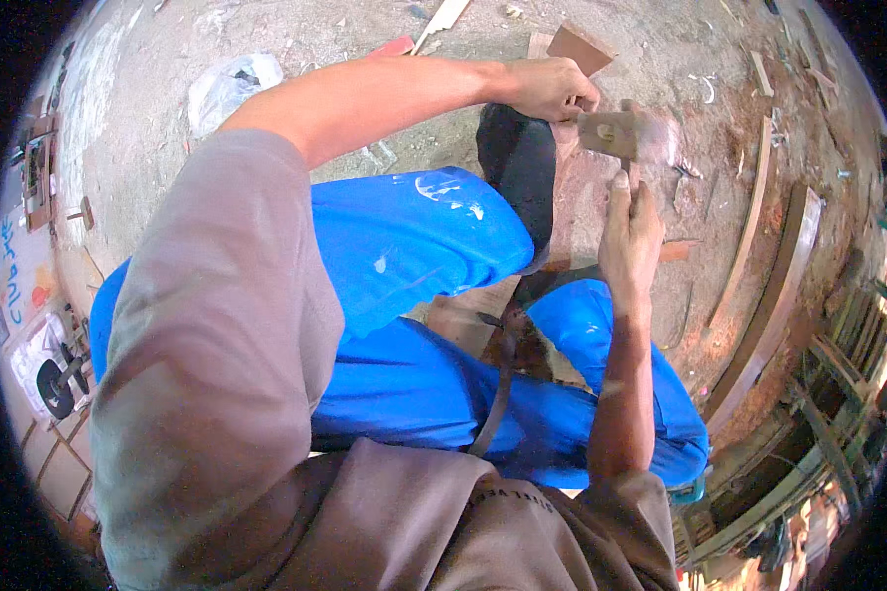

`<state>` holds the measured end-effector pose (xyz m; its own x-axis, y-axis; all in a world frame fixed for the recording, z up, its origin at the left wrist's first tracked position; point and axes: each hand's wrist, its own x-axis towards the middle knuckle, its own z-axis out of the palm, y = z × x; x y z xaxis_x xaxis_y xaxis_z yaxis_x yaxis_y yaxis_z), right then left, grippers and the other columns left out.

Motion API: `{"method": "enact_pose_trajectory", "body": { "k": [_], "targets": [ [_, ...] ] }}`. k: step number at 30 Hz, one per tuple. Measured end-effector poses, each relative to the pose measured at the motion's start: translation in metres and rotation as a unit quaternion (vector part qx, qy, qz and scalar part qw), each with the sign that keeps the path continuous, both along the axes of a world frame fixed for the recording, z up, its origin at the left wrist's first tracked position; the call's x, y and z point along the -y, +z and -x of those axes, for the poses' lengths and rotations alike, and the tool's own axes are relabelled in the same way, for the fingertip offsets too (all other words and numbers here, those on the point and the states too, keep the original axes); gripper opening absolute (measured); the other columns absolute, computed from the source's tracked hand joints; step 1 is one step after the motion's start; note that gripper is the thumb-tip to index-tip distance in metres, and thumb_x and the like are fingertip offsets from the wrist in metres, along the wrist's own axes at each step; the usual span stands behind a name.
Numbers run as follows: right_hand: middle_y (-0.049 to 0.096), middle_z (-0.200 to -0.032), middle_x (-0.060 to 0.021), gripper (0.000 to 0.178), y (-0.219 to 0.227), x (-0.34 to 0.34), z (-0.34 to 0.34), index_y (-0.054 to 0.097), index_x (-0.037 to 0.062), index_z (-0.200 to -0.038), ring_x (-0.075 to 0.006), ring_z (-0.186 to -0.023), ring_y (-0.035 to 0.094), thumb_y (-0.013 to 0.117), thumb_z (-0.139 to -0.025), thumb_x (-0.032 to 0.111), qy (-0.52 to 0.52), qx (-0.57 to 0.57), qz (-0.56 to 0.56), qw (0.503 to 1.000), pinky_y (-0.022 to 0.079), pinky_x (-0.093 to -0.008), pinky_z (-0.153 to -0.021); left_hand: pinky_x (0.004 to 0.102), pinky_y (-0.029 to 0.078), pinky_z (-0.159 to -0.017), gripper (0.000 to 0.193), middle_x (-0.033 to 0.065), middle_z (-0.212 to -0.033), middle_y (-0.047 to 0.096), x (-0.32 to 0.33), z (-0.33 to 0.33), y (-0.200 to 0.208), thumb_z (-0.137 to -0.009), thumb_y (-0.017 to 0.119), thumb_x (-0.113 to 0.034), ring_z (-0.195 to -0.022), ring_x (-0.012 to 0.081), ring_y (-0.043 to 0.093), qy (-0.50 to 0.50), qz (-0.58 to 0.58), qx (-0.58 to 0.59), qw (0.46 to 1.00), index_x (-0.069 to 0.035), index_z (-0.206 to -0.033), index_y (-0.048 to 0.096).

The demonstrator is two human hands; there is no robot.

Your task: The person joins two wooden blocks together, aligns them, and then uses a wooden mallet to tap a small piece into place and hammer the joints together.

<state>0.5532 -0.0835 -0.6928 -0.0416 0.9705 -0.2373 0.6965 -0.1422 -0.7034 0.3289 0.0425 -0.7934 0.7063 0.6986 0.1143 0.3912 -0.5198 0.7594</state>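
Observation:
My right hand [629, 241] is closed round the handle of a mallet, its thumb lying along the grip. The mallet's blocky, wood-coloured head [611, 132] is up by my left hand and partly smeared by motion. Reaching across from the left, my left hand [552, 89] is curled closed just left of the mallet head. What its fingers hold, if anything, is hidden. Beyond it a brown piece of board [579, 49] sticks out. A pale wooden piece [567, 143] shows below the left hand, beside a black rounded thing [514, 148] at my blue-trousered leg.
A clear plastic bag [232, 91] lies on the dusty floor at the upper left. Long wooden strips [749, 222] and a thicker curved-looking plank [774, 305] lie to the right, near stacked timber [818, 424]. A dark strap [496, 404] crosses my blue trousers [404, 394].

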Motion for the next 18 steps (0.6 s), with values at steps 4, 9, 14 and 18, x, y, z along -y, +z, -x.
{"method": "enact_pose_trajectory", "body": {
  "k": [4, 9, 14, 18],
  "targets": [
    [0.066, -0.081, -0.0256, 0.043, 0.017, -0.001, 0.011, 0.063, -0.0054, -0.111, -0.0374, -0.072, 0.064, 0.05, -0.105, 0.036, -0.014, 0.02, -0.077, 0.997, 0.048, -0.0482, -0.072, 0.0401, 0.053, -0.066, 0.018, 0.0183, -0.077, 0.066, 0.005, 0.001, -0.003, -0.086, 0.073, -0.013, -0.073, 0.0298, 0.07, 0.015, -0.009, 0.032, 0.999, 0.001, -0.086, 0.062],
    [0.068, -0.087, -0.0269, 0.036, -0.016, 0.012, -0.007, 0.062, -0.0066, -0.11, -0.0385, -0.078, 0.067, 0.049, -0.105, 0.026, -0.035, -0.092, -0.099, 0.99, 0.05, -0.0466, -0.072, 0.0408, 0.053, -0.066, 0.02, 0.0188, -0.077, 0.067, 0.003, -0.002, -0.003, -0.086, 0.073, -0.015, -0.074, 0.0315, 0.071, 0.019, 0.013, 0.063, 0.998, 0.001, -0.085, 0.062],
    [0.051, -0.068, -0.0023, 0.035, -0.02, 0.01, 0.004, 0.054, 0.0014, -0.088, -0.0077, -0.059, 0.047, 0.048, -0.108, 0.029, 0.021, 0.005, -0.157, 0.987, 0.035, -0.0263, -0.05, 0.0395, 0.054, -0.067, 0.013, 0.0151, -0.081, 0.071, 0.004, 0.0, -0.004, -0.087, 0.072, -0.016, -0.075, 0.0299, 0.071, 0.018, -0.042, 0.024, 0.999, -0.004, -0.092, 0.071],
    [0.061, -0.072, -0.0155, 0.037, -0.029, 0.02, 0.004, 0.06, -0.0072, -0.101, -0.0195, -0.066, 0.058, 0.05, -0.107, 0.028, -0.03, -0.134, -0.157, 0.978, 0.048, -0.0384, -0.063, 0.0404, 0.055, -0.073, 0.013, 0.0127, -0.086, 0.074, -0.001, -0.003, -0.009, -0.086, 0.069, -0.014, -0.081, 0.0278, 0.072, 0.009, -0.018, 0.036, 0.999, -0.006, -0.095, 0.074]
  ]
}}
